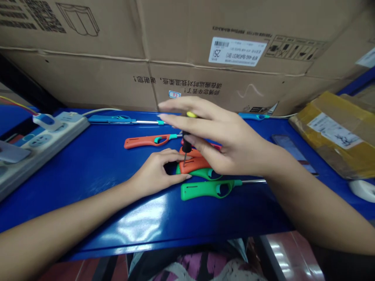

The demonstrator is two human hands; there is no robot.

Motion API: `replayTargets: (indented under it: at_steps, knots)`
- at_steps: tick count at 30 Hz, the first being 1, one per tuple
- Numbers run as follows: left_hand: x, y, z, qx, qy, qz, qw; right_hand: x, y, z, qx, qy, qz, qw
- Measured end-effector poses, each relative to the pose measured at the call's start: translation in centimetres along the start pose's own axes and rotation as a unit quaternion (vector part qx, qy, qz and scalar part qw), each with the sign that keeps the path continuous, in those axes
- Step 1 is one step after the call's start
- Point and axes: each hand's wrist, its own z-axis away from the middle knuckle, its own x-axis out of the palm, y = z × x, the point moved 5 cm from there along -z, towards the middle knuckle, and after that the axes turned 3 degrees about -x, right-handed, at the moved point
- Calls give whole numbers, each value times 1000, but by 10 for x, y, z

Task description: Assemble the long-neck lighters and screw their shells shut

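My right hand pinches a small screwdriver with a black and yellow handle, held upright, its tip on an orange stick lighter. My left hand curls around the end of that orange lighter and steadies it on the blue table. Under and beside it lie green lighters, the nearest green lighter just in front of my hands. Another orange lighter lies behind my left hand. A blue lighter rests at the back.
A big cardboard box walls off the back. A white power strip sits at the left. At the right are a phone, a tape-wrapped parcel and a white object at the edge.
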Motion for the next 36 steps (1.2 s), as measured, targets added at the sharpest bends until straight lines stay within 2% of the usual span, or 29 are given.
replayTargets:
  at_steps: [3,8,11,13,19,24,31,36]
  knots:
    - [-1,1,0,6,8,-7,1000,-1,-2,0,10,-15,-3,1000]
    - [0,1,-1,-8,-3,-4,1000,-3,0,3,31,15,64,997]
    - [-1,2,-1,-7,-7,8,1000,1,1,3,43,-37,-3,998]
    - [-2,2,-1,-5,-1,0,1000,1,1,3,36,-48,-36,998]
    - [-1,-2,-1,-21,-1,-7,1000,-2,6,5,48,20,9,999]
    - [-1,3,-1,5,3,-2,1000,0,-4,2,0,-12,-35,999]
    - [-2,2,-1,-10,8,-15,1000,4,-2,6,12,35,54,998]
    - [0,2,0,5,5,-1,1000,1,-6,4,-3,-4,3,1000]
